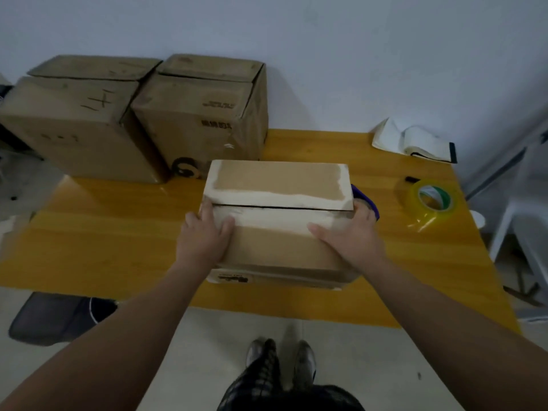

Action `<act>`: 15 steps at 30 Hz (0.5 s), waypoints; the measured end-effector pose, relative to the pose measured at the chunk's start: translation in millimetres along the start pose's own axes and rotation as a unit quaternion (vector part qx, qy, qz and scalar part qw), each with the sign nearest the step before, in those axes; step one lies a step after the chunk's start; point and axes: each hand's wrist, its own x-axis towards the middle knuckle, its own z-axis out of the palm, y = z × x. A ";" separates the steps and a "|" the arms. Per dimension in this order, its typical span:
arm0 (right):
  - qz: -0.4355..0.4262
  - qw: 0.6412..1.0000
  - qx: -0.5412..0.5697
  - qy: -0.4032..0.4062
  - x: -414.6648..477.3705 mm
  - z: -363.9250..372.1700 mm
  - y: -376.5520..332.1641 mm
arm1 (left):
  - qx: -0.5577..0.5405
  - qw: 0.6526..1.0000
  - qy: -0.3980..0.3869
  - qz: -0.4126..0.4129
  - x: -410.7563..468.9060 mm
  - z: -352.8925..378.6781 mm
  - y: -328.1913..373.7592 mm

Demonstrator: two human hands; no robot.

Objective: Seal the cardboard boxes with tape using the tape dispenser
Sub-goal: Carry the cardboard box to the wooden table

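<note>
On the table (118,232), both hands (204,238) (347,241) press the box (278,203) flaps — fingers spread.

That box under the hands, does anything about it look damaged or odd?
Yes. The box has pale torn patches along its top flaps, as if old tape stripped the surface, and the flaps do not meet: a dark gap shows between them.

— What is the purple thing (366,200) behind the cardboard box (278,203)?

— Can't tell. The box and the right hand (350,235) hide most of it.

— And the black round thing (184,167) by the back boxes (189,114)?

— Too blurry. The printed words on the boxes are too small to read.
</note>
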 end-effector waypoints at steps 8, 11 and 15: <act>-0.104 0.984 0.107 0.095 20.7 -23.6 15.1 | 0.111 0.974 0.053 0.192 13.0 11.0 61.1; -0.049 0.990 0.041 0.128 52.1 -37.7 26.4 | 0.114 0.951 0.022 0.286 19.4 18.0 93.1; 0.019 0.994 -0.082 0.070 89.9 -43.2 40.5 | 0.104 0.925 -0.013 0.365 29.2 30.1 123.1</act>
